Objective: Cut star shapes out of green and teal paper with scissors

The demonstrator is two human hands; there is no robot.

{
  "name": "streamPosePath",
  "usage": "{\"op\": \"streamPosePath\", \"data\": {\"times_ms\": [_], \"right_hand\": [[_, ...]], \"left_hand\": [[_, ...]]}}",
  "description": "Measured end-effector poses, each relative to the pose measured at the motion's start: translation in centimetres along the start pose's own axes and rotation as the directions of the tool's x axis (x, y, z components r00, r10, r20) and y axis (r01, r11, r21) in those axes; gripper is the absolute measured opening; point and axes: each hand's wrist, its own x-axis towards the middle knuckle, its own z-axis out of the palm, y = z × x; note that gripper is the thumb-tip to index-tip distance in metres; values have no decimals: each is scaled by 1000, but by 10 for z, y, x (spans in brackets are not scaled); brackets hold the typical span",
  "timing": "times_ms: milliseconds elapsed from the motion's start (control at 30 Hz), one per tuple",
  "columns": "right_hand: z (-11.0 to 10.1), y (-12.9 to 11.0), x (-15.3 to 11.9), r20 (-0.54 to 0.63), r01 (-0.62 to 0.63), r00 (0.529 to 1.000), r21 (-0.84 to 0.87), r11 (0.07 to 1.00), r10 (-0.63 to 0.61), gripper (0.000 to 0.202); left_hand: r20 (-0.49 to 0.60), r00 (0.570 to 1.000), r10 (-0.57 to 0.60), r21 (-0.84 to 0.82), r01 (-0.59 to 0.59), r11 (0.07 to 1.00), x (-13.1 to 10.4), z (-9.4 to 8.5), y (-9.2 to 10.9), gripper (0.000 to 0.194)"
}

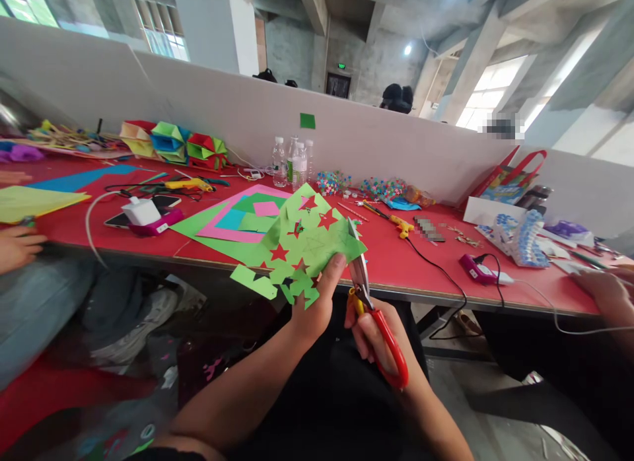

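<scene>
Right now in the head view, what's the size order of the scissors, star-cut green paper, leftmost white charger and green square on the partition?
Star-cut green paper
Scissors
White charger
Green square
Nearness to the camera likely enlarges the first two.

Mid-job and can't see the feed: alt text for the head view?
A person's left hand holds green paper with star-shaped holes while the right hand holds scissors, blades at the paper's right corner. Beyond, on a red table, are coloured sheets and clear bottles. Other people's hands show at both edges.
</scene>
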Motion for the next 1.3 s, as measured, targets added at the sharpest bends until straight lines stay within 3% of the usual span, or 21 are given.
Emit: {"op": "streamPosePath", "data": {"times_ms": [300, 400, 467, 567, 633, 700, 833, 933, 1000, 1100, 1300], "right_hand": [[-7, -2, -3, -27, -19, 999, -70, 997, 18, 48], [-10, 0, -2, -35, -21, 999, -91, 996, 18, 46], [-11, 3, -1, -42, -16, 999, -82, 996, 13, 45], [-9, 4, 2, -61, -9, 998, -68, 998, 5, 44], [-6, 4, 4, -88, -11, 996, -76, 997, 4, 43], [-2, 3, 4, -107, -28, 994, -80, 996, 20, 41], [2, 0, 2, -91, -72, 994, -85, 994, 65, 42], [3, 0, 0, -79, -85, 994, -109, 990, 76, 44], [2, 1, -1, -82, -91, 993, -115, 989, 82, 44], [2, 2, -2, -77, -82, 994, -105, 991, 74, 44], [3, 2, -2, -11, -80, 997, -74, 994, 80, 44]], "left_hand": [[50, 993, -108, -101, 113, 989, 5, -4, 14, 27], [10, 979, -202, -250, 198, 948, 10, -3, 13, 24], [-21, 960, -280, -421, 245, 873, 14, -1, 15, 19], [148, 918, -369, -577, 383, 722, 15, 4, 18, 24], [316, 874, -369, -530, 485, 696, 11, 8, 18, 31], [343, 873, -346, -440, 475, 762, 4, 10, 16, 35], [111, 954, -277, -296, 298, 907, -5, 11, 6, 30], [-48, 979, -198, -245, 180, 953, -1, 10, 3, 23], [-94, 986, -141, -237, 116, 965, 3, 8, 4, 22], [-79, 984, -157, -265, 131, 955, 10, 6, 9, 25], [62, 975, -211, -339, 219, 915, 14, -2, 23, 42]]}}
